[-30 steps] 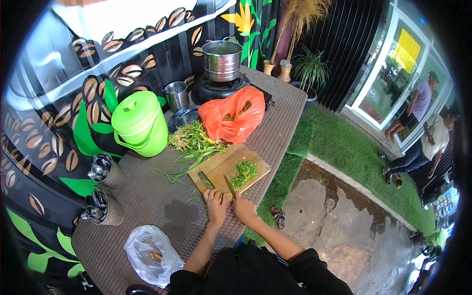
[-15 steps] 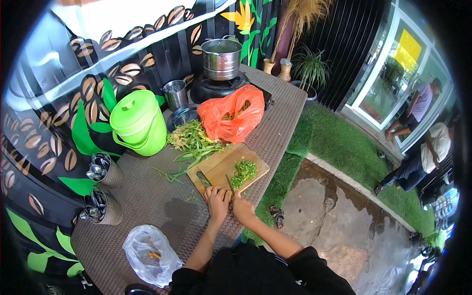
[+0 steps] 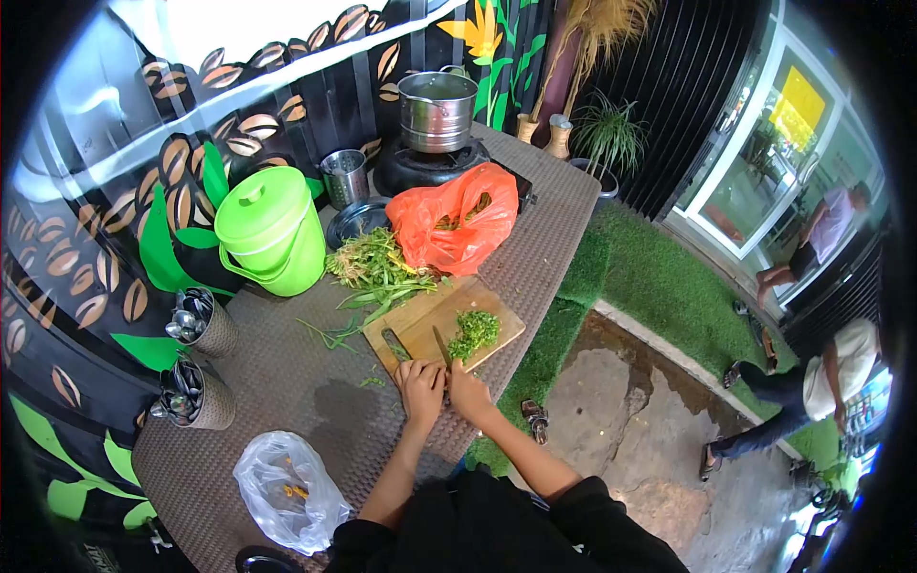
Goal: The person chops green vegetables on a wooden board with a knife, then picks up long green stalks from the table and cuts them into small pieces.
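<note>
A wooden cutting board [image 3: 411,322] lies at the table's near right edge, with a pile of chopped green herbs [image 3: 476,333] on its right part. My right hand [image 3: 469,392] is closed around the handle of a knife [image 3: 441,346], whose blade points away from me beside the herbs. Close on its left, my left hand [image 3: 420,390] rests at the board's near edge with fingers bent and pressed together. Whatever lies under those fingers is hidden. Uncut leafy greens [image 3: 382,272] with roots lie past the board's far left corner, against an orange plastic bag [image 3: 454,224].
Behind stand a green lidded bucket [image 3: 272,234], a metal cup [image 3: 344,179] and a steel pot [image 3: 437,113] on a stove. Two cutlery holders [image 3: 212,406] and a clear plastic bag [image 3: 291,497] are on the left. Two people are off to the right, one walking [image 3: 841,372].
My right hand and the knife have shifted slightly away from me along the board. My left hand stays nearly in place. The walking person at right has come nearer.
</note>
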Demonstrator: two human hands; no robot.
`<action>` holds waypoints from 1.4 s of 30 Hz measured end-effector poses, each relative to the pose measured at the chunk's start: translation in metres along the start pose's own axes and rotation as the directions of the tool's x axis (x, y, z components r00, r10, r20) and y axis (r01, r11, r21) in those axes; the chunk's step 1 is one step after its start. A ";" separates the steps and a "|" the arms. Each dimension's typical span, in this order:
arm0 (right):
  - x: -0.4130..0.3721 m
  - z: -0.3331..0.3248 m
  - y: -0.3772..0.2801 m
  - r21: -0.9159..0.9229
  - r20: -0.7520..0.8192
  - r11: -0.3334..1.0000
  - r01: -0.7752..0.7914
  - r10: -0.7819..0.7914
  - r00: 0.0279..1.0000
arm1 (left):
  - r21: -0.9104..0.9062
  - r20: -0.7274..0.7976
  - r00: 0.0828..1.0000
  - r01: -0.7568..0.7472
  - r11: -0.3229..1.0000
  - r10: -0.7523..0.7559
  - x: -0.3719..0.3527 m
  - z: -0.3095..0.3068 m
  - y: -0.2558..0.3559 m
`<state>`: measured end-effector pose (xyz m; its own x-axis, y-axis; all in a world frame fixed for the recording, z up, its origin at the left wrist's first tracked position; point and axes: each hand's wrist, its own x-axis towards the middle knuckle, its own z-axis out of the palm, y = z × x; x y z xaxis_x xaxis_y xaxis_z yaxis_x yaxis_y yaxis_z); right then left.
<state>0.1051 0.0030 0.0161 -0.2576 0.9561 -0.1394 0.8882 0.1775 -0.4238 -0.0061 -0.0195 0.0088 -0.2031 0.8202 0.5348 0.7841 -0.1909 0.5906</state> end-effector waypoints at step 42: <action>-0.013 0.008 0.004 0.054 0.004 0.995 0.084 -0.084 0.996 | -0.173 0.071 0.991 0.127 0.977 -0.116 -0.005 -0.003 -0.008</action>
<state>0.1091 -0.0100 0.0092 -0.3328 0.9369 -0.1072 0.8416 0.2438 -0.4820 -0.0127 -0.0235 0.0031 -0.2507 0.8731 0.4182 0.6388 -0.1754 0.7491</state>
